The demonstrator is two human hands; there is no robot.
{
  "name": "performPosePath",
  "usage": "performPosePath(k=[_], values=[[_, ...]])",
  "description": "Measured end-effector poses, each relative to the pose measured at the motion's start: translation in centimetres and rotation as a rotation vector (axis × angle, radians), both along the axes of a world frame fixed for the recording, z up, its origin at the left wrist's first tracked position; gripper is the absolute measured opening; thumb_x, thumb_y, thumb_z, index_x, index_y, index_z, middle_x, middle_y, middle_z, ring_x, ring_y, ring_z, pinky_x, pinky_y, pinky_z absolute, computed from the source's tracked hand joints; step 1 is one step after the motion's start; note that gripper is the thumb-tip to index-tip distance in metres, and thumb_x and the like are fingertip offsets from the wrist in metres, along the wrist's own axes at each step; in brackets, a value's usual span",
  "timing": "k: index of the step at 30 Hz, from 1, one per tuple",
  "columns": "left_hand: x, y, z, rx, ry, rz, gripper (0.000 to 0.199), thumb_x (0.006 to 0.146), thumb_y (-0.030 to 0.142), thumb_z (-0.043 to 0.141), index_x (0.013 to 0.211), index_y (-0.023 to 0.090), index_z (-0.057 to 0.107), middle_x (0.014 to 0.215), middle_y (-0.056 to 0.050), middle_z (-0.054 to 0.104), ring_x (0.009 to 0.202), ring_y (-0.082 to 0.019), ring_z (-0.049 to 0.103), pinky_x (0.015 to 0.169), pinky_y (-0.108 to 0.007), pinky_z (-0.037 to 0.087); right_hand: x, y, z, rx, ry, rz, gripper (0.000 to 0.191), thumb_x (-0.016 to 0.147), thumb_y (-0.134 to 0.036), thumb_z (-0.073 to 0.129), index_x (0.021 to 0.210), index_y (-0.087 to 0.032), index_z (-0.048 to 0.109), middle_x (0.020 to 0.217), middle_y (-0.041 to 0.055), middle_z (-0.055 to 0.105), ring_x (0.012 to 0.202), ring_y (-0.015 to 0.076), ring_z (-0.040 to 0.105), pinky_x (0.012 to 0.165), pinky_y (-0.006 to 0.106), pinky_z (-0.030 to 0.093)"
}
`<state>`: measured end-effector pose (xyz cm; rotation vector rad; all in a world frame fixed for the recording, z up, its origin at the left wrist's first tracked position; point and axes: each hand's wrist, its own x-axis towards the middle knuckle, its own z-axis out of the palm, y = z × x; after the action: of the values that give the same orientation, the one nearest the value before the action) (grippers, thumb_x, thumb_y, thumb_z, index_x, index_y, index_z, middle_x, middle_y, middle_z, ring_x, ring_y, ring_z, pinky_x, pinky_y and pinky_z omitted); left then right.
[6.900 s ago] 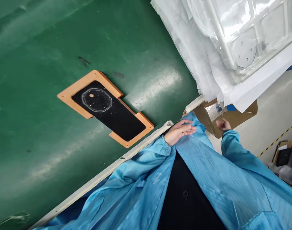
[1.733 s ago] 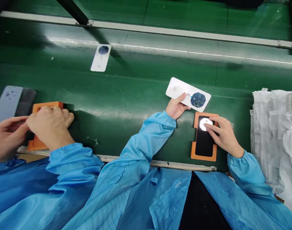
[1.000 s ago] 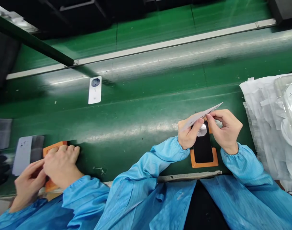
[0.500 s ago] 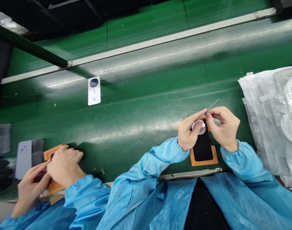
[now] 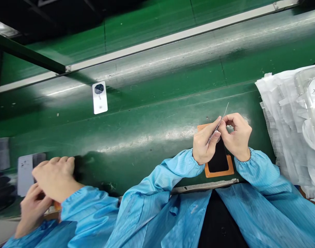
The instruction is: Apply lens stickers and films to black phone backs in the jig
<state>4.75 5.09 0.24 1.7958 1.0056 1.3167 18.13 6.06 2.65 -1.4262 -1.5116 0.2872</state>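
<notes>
My left hand point(image 5: 204, 142) grips a thin flat sheet point(image 5: 225, 110) between thumb and fingers. It is tilted and seen nearly edge-on, so its kind is unclear. At its edge, my right hand point(image 5: 236, 133) is closed in a pinch; whatever the fingertips hold is hidden or too small to name. Below both hands an orange fixture point(image 5: 231, 166) lies on the bench, with a black phone-shaped panel point(image 5: 218, 160) in it, partly covered by my hands.
A white phone back point(image 5: 100, 100) lies on the green bench point(image 5: 147, 113). At right are a pile of white wrapping sheets point(image 5: 281, 113) and a clear plastic tray point(image 5: 302, 86). On the left a co-worker's hands point(image 5: 56, 177) are beside grey phone covers point(image 5: 25, 174).
The sheet in my left hand has turned steeper, and my right hand has shifted slightly left. The co-worker's upper hand has moved left; their orange fixture is now mostly hidden.
</notes>
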Motion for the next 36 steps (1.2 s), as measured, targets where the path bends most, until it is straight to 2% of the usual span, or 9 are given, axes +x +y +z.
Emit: performPosePath(k=[4, 6, 9, 12, 16, 21, 24, 28, 36], values=[[0.2, 0.2, -0.8, -0.197, -0.061, 0.124, 0.041, 0.107, 0.047, 0.053, 0.125, 0.017, 0.076, 0.118, -0.012, 0.08, 0.111, -0.025, 0.078, 0.105, -0.036, 0.062, 0.3, 0.5, -0.4, -0.049, -0.052, -0.019, 0.014, 0.084, -0.011, 0.059, 0.078, -0.023, 0.057, 0.075, -0.0019, 0.065, 0.066, 0.0135, 0.061, 0.066, 0.028, 0.05], [0.1, 1.0, -1.2, -0.359, -0.212, 0.202, 0.049, 0.103, 0.058, 0.057, 0.121, 0.017, 0.076, 0.115, -0.012, 0.08, 0.112, -0.027, 0.077, 0.106, -0.041, 0.062, 1.3, 0.9, -0.7, -0.113, -0.082, -0.07, 0.012, 0.08, -0.012, 0.059, 0.075, -0.023, 0.058, 0.073, -0.0014, 0.066, 0.064, 0.0143, 0.061, 0.065, 0.029, 0.049], [-1.0, 2.7, -1.1, -0.599, -0.495, 0.179, 0.061, 0.094, 0.066, 0.067, 0.129, 0.017, 0.071, 0.12, -0.014, 0.079, 0.111, -0.03, 0.077, 0.099, -0.045, 0.065, 4.3, 1.5, -1.5, -0.342, -0.079, -0.139, 0.007, 0.073, -0.017, 0.063, 0.068, -0.023, 0.061, 0.067, -0.0013, 0.067, 0.061, 0.0165, 0.062, 0.063, 0.031, 0.048], [-3.0, 4.0, -0.4, -0.719, -0.606, 0.176, 0.068, 0.085, 0.064, 0.078, 0.135, 0.019, 0.067, 0.123, -0.014, 0.078, 0.107, -0.028, 0.079, 0.092, -0.04, 0.067, 7.7, 1.4, -2.6, -0.543, -0.131, -0.217, 0.009, 0.069, -0.022, 0.066, 0.061, -0.023, 0.062, 0.061, -0.0005, 0.067, 0.059, 0.0191, 0.061, 0.062, 0.033, 0.045], [-4.7, 3.9, 0.6, -0.689, -0.61, 0.242, 0.069, 0.085, 0.063, 0.079, 0.14, 0.025, 0.063, 0.13, -0.012, 0.076, 0.111, -0.026, 0.077, 0.09, -0.036, 0.067, 8.6, -0.2, -2.3, -0.538, -0.138, -0.191, 0.011, 0.077, -0.024, 0.066, 0.066, -0.023, 0.066, 0.063, -0.0003, 0.068, 0.059, 0.0181, 0.062, 0.062, 0.032, 0.046], [-3.0, 2.1, 0.6, -0.579, -0.503, 0.22, 0.064, 0.092, 0.066, 0.07, 0.141, 0.026, 0.064, 0.133, -0.01, 0.075, 0.121, -0.027, 0.074, 0.099, -0.039, 0.065, 3.6, -1.8, 0.6, -0.193, -0.084, 0.058, 0.015, 0.094, -0.035, 0.068, 0.088, -0.022, 0.068, 0.081, 0.0017, 0.072, 0.069, 0.0155, 0.067, 0.066, 0.029, 0.054], [-2.1, 0.7, 0.1, -0.461, -0.36, 0.206, 0.053, 0.098, 0.063, 0.062, 0.129, 0.021, 0.073, 0.127, -0.01, 0.077, 0.127, -0.027, 0.071, 0.111, -0.042, 0.059, 1.0, -1.6, 1.4, -0.089, -0.141, 0.097, 0.016, 0.096, -0.036, 0.069, 0.092, -0.021, 0.067, 0.084, 0.0033, 0.073, 0.072, 0.0163, 0.07, 0.067, 0.03, 0.056], [-1.9, -0.6, -0.3, -0.333, -0.156, 0.181, 0.043, 0.103, 0.055, 0.059, 0.115, 0.02, 0.08, 0.117, -0.009, 0.08, 0.119, -0.027, 0.074, 0.114, -0.042, 0.056, -0.4, -0.9, 1.3, -0.079, -0.111, 0.06, 0.011, 0.097, -0.031, 0.065, 0.093, -0.021, 0.067, 0.087, 0.0043, 0.077, 0.072, 0.017, 0.074, 0.066, 0.03, 0.056], [-1.5, -0.8, 0.3, -0.201, -0.121, 0.001, 0.043, 0.108, 0.044, 0.05, 0.145, 0.027, 0.066, 0.143, -0.008, 0.069, 0.129, -0.027, 0.07, 0.115, -0.043, 0.057, -0.6, -0.9, 1.3, -0.144, -0.066, 0.013, 0.013, 0.092, -0.021, 0.06, 0.083, -0.022, 0.069, 0.08, 0.002, 0.078, 0.066, 0.0167, 0.073, 0.063, 0.029, 0.056]])
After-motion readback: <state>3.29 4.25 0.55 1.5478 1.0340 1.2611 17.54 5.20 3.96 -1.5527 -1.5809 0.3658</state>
